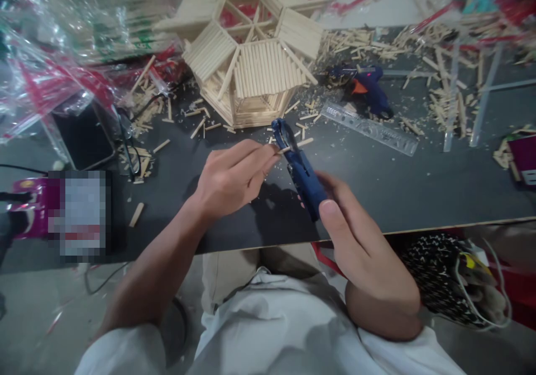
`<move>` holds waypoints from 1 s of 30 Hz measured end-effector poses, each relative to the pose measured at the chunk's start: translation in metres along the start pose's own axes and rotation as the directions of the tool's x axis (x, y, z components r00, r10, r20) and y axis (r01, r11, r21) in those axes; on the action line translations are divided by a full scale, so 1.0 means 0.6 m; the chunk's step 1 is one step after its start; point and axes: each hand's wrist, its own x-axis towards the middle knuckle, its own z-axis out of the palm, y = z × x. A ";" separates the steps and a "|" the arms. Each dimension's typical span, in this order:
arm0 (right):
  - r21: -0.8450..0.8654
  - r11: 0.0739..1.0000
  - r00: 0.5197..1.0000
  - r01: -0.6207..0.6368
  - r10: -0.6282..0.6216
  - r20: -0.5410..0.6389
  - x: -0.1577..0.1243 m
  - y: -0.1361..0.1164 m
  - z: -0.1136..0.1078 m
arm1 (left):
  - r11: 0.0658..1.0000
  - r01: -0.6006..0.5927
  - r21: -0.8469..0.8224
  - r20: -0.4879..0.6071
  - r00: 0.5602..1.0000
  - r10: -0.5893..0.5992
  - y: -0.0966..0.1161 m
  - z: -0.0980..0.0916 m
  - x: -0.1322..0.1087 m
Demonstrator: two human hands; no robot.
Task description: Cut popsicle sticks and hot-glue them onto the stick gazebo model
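Observation:
My left hand pinches a thin wooden stick at one end. The stick's other end passes through the jaws of blue-handled cutting pliers. My right hand is wrapped round the pliers' handles, thumb on top. Both hands hover just above the dark tabletop, near its front edge. Behind them stands a hexagonal pavilion model built of wooden sticks, its ribbed roof panels facing me.
A blue glue gun and a clear ruler lie to the right of the model. Loose sticks and offcuts litter the back right. Crumpled plastic bags and a black phone sit at left. A patterned bag lies below the table edge.

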 end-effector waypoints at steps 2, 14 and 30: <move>0.005 1.000 1.000 -0.011 0.011 -0.004 0.000 -0.002 0.000 | 1.000 -0.011 0.019 0.001 1.000 0.011 0.000 -0.001 0.001; 0.020 1.000 1.000 -0.013 0.013 -0.005 -0.003 -0.008 -0.004 | 0.992 -0.012 0.127 0.020 1.000 0.009 0.005 -0.003 0.004; 0.025 1.000 1.000 -0.008 0.008 0.005 0.005 -0.011 -0.003 | 0.996 -0.027 0.080 0.007 1.000 0.026 -0.001 0.003 -0.004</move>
